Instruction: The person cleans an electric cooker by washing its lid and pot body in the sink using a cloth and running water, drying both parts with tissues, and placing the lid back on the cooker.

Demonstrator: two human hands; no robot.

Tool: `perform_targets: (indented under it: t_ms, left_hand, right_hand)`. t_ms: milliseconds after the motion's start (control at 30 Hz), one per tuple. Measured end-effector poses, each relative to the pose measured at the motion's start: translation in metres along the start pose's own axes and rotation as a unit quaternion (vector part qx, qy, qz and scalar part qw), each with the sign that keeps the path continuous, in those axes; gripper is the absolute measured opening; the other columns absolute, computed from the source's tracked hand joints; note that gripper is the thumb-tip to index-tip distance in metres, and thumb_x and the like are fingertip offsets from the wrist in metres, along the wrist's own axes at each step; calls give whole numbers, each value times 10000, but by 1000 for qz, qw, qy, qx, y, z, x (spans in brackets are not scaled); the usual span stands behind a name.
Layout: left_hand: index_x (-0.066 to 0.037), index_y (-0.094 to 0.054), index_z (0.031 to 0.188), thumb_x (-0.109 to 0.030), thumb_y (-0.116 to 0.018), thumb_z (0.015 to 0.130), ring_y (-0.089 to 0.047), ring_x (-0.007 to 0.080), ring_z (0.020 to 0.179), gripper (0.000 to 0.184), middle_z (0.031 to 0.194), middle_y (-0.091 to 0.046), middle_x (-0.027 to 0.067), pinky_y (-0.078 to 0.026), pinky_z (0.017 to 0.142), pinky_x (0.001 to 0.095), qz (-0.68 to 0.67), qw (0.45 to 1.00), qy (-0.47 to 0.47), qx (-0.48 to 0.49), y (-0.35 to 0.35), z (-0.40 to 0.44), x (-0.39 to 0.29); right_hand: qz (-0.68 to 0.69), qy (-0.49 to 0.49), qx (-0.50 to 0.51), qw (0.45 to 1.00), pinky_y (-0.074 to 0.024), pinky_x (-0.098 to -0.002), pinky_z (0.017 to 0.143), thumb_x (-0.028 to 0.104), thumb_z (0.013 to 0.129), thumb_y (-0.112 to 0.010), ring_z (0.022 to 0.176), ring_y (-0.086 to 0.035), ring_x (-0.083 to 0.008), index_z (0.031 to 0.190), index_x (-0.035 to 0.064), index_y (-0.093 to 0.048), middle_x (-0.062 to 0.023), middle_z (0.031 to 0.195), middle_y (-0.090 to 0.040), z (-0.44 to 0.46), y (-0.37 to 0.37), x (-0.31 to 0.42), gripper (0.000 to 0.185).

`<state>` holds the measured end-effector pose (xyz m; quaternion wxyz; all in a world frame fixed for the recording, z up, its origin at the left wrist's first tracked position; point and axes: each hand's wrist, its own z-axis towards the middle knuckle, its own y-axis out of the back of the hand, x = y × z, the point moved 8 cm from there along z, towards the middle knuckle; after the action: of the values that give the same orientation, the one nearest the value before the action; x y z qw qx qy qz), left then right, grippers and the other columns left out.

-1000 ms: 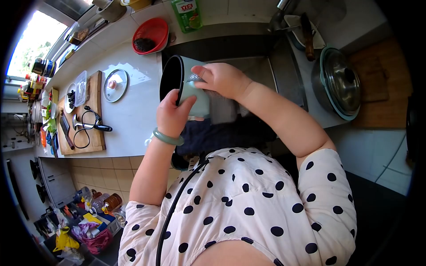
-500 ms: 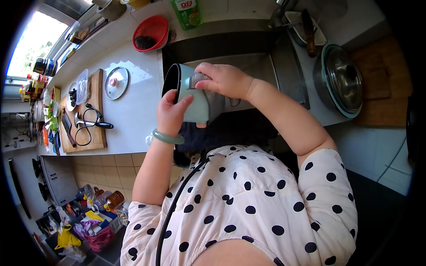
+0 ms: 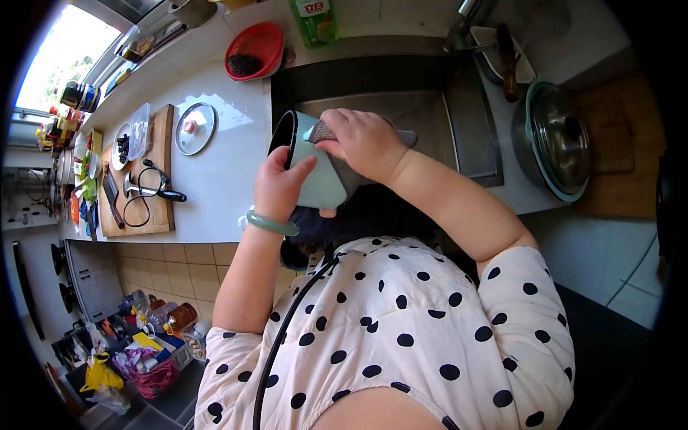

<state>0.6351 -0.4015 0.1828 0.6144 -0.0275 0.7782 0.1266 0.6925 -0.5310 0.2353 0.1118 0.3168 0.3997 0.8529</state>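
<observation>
A mint-green pot [image 3: 319, 180] with a dark rim and dark inside is tipped on its side in front of the sink, its mouth facing left. My left hand [image 3: 279, 185], wearing a green bangle, clasps the rim with the thumb on the outer wall and the fingers reaching inside. Bunched in my right hand [image 3: 364, 142] is a grey textured cloth [image 3: 325, 132], pressed to the pot's upper outer side. Part of the cloth hangs out behind that hand. The pot's base is partly hidden by the cloth.
Behind the pot lies the steel sink [image 3: 473, 136]. A glass lid [image 3: 195, 129] and a cutting board [image 3: 159, 215] with a black cord [image 3: 148, 201] and a knife [image 3: 112, 193] are on the left counter. A red basket [image 3: 271, 44] stands behind; a lidded large pot [image 3: 555, 143] is at right.
My right hand and the cloth have shifted slightly right and down along the pot's outer wall. The pot is tilted a little differently, still held at its rim. The camera view has shifted a little.
</observation>
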Motion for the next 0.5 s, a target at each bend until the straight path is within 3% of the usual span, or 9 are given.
perform_targets:
  t_ms: [200,300,400,500]
  left_hand:
    - [3,-565,799,-114,-642,753,-491,66,629,148,700,-566,11,-404,570,212,15,1000,-9,-10,11,-8,-5]
    - [3,-569,810,-111,-647,753,-493,63,639,149,711,-569,5,-405,578,209,-10,999,-21,-33,14,-10,-10]
    - [6,-580,840,-119,-652,756,-514,70,658,167,744,-585,10,-418,600,208,-88,995,-25,-48,28,-9,-3]
    - [10,-577,858,-117,-651,752,-541,87,674,181,780,-600,31,-436,621,215,-157,984,19,-83,46,-12,-6]
  right_hand:
    - [94,-6,81,992,-474,-397,639,264,736,-644,759,-583,-332,968,79,-475,-116,868,-591,6,-7,-8,342]
    - [101,45,12,994,-475,-386,642,225,725,-658,768,-580,-330,990,85,-471,-126,862,-587,3,-1,-3,354]
    - [61,38,-58,996,-473,-371,663,160,727,-651,786,-571,-339,982,73,-498,-146,858,-580,-6,2,-14,310]
    - [67,-9,-108,992,-466,-338,654,200,798,-593,732,-586,-272,953,60,-539,-110,838,-592,-24,2,-51,215]
